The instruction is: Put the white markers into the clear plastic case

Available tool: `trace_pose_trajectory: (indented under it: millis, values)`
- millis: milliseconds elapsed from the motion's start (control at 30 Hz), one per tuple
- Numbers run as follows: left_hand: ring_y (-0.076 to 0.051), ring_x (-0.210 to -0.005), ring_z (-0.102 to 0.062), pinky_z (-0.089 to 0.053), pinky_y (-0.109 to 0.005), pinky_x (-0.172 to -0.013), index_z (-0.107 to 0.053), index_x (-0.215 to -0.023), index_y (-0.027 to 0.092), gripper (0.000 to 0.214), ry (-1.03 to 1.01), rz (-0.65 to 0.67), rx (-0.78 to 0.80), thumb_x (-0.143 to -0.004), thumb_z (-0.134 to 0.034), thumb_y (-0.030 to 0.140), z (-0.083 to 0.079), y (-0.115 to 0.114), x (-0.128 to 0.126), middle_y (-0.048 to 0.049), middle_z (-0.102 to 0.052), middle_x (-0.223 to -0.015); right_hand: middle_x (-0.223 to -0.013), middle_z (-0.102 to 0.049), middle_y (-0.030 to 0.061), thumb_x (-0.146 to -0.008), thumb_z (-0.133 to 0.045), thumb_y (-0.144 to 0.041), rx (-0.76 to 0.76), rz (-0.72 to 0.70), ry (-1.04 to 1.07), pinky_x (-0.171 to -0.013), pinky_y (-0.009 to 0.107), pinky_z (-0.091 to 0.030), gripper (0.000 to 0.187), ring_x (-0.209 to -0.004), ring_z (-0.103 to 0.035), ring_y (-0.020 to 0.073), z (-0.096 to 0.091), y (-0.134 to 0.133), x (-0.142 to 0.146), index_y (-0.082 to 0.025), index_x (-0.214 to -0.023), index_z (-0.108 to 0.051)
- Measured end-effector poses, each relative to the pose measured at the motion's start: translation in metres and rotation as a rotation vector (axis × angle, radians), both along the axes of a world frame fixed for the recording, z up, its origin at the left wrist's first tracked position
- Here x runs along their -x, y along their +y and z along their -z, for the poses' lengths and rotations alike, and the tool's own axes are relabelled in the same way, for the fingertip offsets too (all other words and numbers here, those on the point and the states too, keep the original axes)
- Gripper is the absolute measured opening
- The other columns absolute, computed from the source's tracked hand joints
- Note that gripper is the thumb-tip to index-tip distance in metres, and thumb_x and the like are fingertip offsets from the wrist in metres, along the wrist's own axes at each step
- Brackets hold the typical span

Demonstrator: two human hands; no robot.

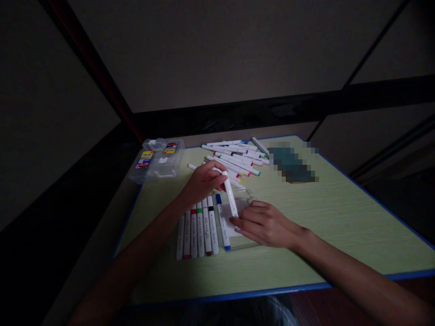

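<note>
A white marker (pixel 230 199) is tilted between my two hands. My left hand (pixel 205 177) pinches its upper end between thumb and fingers, and my right hand (pixel 267 222) grips its lower end. Below them lies a shallow clear tray (pixel 245 246) with a whitish surface inside. A marker with blue ends (pixel 224 231) lies along the tray's left side. Left of that, several white markers (pixel 194 235) are lined up side by side, with red, green and black bands among them. Part of the tray is hidden by my right hand.
Beyond my hands, a loose heap of white markers (pixel 234 159) with coloured ends spreads over the back of the pale green table (pixel 340 226). A clear plastic case (pixel 168 170) with labels lies at the back left. A pixelated dark object (pixel 294 165) is at the back right.
</note>
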State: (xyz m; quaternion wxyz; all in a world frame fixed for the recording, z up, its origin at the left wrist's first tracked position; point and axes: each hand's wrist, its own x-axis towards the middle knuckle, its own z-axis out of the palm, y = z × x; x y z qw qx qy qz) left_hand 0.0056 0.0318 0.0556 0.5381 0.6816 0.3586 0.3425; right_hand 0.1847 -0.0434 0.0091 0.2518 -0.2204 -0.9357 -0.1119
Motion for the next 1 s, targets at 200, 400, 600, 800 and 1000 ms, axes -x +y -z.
trace_pose_trajectory:
  millis: [200,400,600,800,1000]
  values:
    - [-0.007,-0.049,-0.056,-0.045,-0.019,-0.051,-0.047,-0.079,0.014,0.016,-0.020,-0.035,0.057,-0.068,-0.056,0.023,0.0014,0.0031,0.0032,0.0045,-0.057,-0.053,-0.071,-0.060,0.0016,-0.090,-0.036,-0.029,0.020,-0.010,0.011,-0.058,0.028,-0.039,0.027,-0.062,-0.053,0.0127,-0.0030,-0.0011,-0.0011,-0.012,-0.105,-0.051]
    - [-0.007,-0.049,-0.055,-0.045,-0.020,-0.052,-0.047,-0.079,0.014,0.013,0.014,-0.048,0.126,-0.069,-0.054,0.019,0.0018,0.0028,0.0038,0.0037,-0.058,-0.053,-0.063,-0.058,-0.0001,-0.088,-0.042,-0.026,-0.029,-0.035,0.079,-0.053,0.028,-0.036,0.023,-0.057,-0.049,0.0126,-0.0052,-0.0017,-0.0043,-0.011,-0.100,-0.054]
    - [-0.007,-0.048,-0.054,-0.045,-0.019,-0.052,-0.048,-0.079,0.014,0.011,0.099,0.033,0.163,-0.070,-0.053,0.017,0.0023,-0.0021,-0.0013,0.0038,-0.057,-0.052,-0.056,-0.052,-0.0038,-0.085,-0.049,-0.022,-0.068,-0.126,0.047,-0.050,0.026,-0.034,0.019,-0.052,-0.045,0.0099,-0.0050,-0.0041,-0.0040,-0.011,-0.100,-0.055]
    - [-0.007,-0.048,-0.055,-0.046,-0.020,-0.052,-0.047,-0.081,0.014,0.012,0.110,0.058,0.170,-0.070,-0.051,0.017,0.0061,-0.0036,-0.0036,0.0048,-0.057,-0.051,-0.057,-0.053,-0.0033,-0.085,-0.050,-0.025,-0.046,-0.141,0.014,-0.050,0.026,-0.034,0.019,-0.052,-0.046,0.0100,-0.0040,-0.0056,-0.0016,-0.011,-0.097,-0.056]
    - [-0.007,-0.048,-0.055,-0.046,-0.019,-0.051,-0.045,-0.081,0.015,0.013,0.101,0.047,0.192,-0.070,-0.051,0.016,0.0066,-0.0035,-0.0039,0.0065,-0.055,-0.049,-0.058,-0.053,-0.0035,-0.087,-0.047,-0.024,-0.060,-0.128,-0.002,-0.050,0.026,-0.032,0.014,-0.054,-0.046,0.0095,-0.0026,-0.0073,-0.0002,-0.014,-0.088,-0.057]
